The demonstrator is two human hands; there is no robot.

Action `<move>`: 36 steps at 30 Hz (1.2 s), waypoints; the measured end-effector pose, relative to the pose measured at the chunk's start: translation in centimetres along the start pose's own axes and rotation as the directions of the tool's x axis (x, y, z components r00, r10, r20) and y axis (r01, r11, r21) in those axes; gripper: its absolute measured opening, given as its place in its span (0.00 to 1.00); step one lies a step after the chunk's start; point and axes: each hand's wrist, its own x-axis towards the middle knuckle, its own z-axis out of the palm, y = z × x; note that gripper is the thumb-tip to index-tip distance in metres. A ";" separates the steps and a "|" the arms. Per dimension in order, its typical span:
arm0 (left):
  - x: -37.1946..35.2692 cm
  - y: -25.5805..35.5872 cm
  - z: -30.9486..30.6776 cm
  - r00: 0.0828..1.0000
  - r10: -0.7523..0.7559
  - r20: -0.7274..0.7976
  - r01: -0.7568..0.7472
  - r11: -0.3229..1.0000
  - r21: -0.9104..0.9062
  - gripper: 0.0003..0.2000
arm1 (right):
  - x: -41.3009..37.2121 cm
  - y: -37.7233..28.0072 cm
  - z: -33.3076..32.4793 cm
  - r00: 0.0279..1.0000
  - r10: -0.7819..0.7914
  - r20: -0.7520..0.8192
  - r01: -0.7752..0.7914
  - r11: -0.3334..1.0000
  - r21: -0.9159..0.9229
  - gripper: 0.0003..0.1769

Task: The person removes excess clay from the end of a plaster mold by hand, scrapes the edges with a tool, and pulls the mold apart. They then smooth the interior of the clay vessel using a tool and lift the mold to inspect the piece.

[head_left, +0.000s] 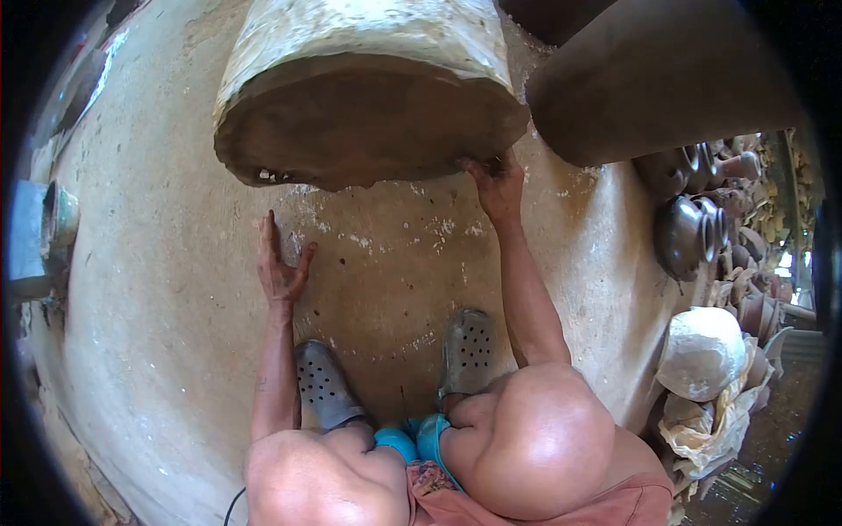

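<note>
A worn, tan floor with white flecks [175, 263] curves across my head view, with glossy, dark round pots [682, 237] and a pale, rounded form [702, 351] along its right side. Ahead of the hands I see a large, thick clay vessel with a mottled whitish wall and a dark brown face [368, 118]; it is tilted so that this face points towards my camera.

The right hand [500, 188] touches the vessel's lower edge near its right end, fingers bent around the rim. I cannot tell how firmly they close, as the tips are partly hidden. The left hand [282, 276] is wide open, thumb spread, near the lower left of the rim but apart from it.

A small dark mark on the left forearm is too faint for me to read.

The vessel's rim is ragged and chipped, with small gaps at lower left. A large, smooth brown clay cylinder [658, 83] lies just beside its right end, leaving me little room there. Floor separates the two hands, and two grey perforated clogs [467, 351] stand nearer the body.
</note>
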 end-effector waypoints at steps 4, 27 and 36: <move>0.4 0.2 0.5 1.000 0.023 -0.003 -0.023 0.997 0.076 0.51 | 0.0 0.9 0.4 0.987 -0.136 -0.079 0.141 0.989 0.053 0.32; 1.1 3.5 0.2 0.991 -0.041 0.129 -0.009 0.929 0.370 0.50 | 2.0 -1.7 0.4 0.901 -0.364 -0.236 0.364 0.930 -0.046 0.46; 2.1 3.9 -1.5 0.942 -0.147 0.301 0.053 0.953 0.298 0.55 | 1.7 -1.8 0.5 0.889 -0.391 -0.239 0.391 0.919 -0.051 0.47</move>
